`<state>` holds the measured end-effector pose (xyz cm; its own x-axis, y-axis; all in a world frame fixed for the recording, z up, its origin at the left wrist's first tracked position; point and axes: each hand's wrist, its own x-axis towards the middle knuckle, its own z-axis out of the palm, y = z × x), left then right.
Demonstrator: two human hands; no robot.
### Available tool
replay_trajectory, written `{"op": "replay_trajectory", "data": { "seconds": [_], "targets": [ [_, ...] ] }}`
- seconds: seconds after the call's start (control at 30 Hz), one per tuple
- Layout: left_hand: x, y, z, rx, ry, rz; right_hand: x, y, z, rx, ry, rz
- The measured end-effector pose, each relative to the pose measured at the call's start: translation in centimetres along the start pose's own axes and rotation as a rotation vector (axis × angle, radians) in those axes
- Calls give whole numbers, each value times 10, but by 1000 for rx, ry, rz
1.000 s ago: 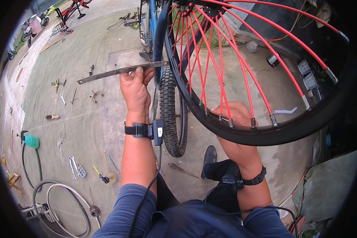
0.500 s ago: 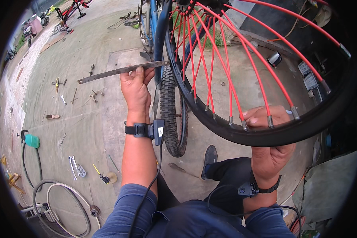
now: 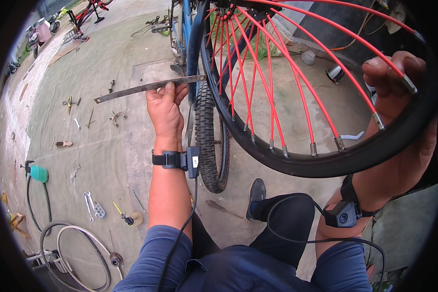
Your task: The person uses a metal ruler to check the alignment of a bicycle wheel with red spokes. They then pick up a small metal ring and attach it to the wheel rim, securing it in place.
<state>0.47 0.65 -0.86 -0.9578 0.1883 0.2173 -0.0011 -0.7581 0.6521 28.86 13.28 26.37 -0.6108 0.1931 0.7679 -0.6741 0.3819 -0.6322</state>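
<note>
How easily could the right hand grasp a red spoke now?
Very likely yes: the right hand is at the black rim, its fingers just behind a red spoke, with nothing visible between; whether they touch is unclear.

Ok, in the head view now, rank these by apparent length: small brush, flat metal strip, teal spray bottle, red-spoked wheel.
1. Red-spoked wheel, cut off by the frame; nearness to the camera may enlarge it
2. Flat metal strip
3. Teal spray bottle
4. Small brush
</note>
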Motion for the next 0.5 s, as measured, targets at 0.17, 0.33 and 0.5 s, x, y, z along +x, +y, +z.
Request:
{"op": "replay_trajectory", "data": {
  "seconds": [0.17,0.33,0.5],
  "targets": [
    [-1,3,-4,17,18,3,20,1,-7,117,-51,13],
    [-1,-1,3,34,-11,-13,35,-10,-14,139,-71,22],
    [0,4,-5,39,4,0,46,-6,-14,194,-101,28]
  ]
}}
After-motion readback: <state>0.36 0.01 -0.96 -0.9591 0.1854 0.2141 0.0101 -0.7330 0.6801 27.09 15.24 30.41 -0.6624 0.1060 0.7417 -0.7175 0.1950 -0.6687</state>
